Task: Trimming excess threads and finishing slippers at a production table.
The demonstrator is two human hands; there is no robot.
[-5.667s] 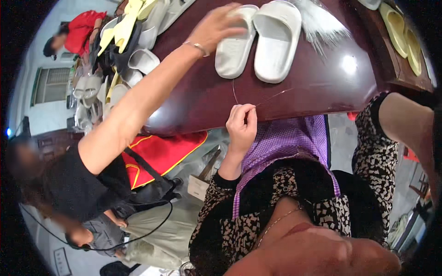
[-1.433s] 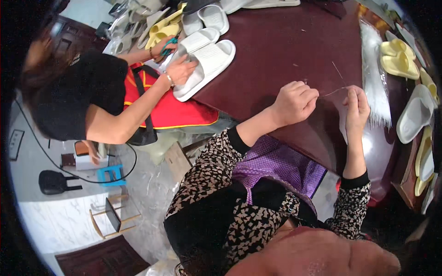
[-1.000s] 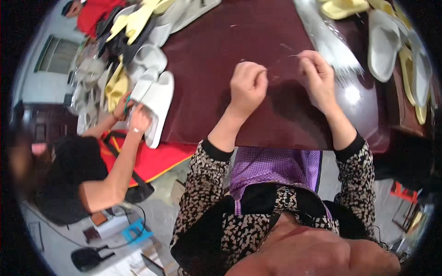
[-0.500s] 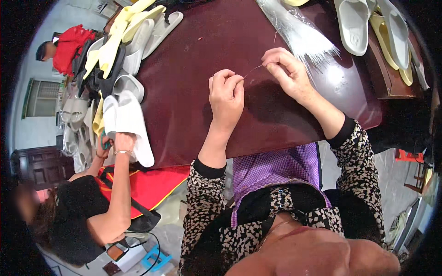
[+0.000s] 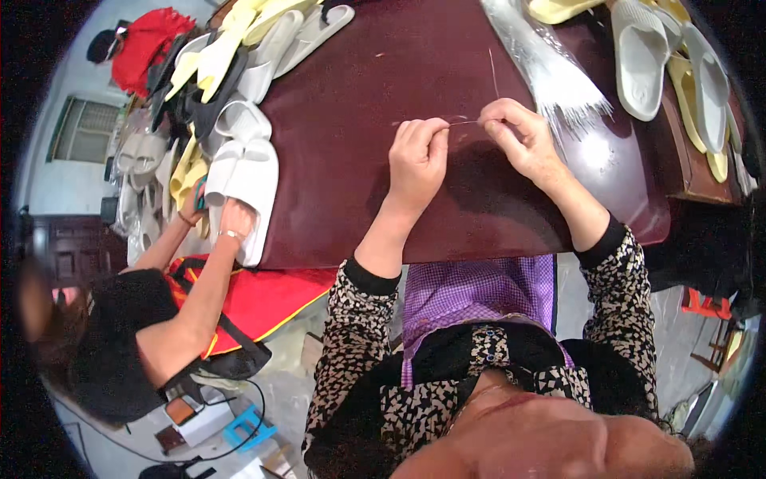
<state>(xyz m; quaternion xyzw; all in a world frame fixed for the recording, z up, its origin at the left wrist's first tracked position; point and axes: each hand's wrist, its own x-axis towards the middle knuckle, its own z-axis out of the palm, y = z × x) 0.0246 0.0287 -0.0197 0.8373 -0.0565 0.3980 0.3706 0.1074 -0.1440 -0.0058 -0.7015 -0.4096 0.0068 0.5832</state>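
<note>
Above the dark red table point(image 5: 343, 176) my left hand point(image 5: 417, 160) and my right hand point(image 5: 523, 142) face each other, fingertips a short distance apart. Both are closed in a pinch on a thin strand point(image 5: 463, 124), which spans the gap between them. A loose length of it rises from the right fingertips. Just beyond my right hand lies a bundle of fine white strands point(image 5: 566, 84) in a clear plastic sleeve, its ends fanned out.
At the left table edge a co-worker's hand point(image 5: 237, 217) is inside a pair of white slippers point(image 5: 249, 180). Grey and yellow slippers point(image 5: 271, 60) pile up beyond. More slippers point(image 5: 641, 64) rest on a brown box point(image 5: 702, 172) at the right.
The view has shifted somewhat. My fingertips have come slightly closer together and nearly level, with the strand straighter between them. The co-worker's white slippers now sit more side by side.
</note>
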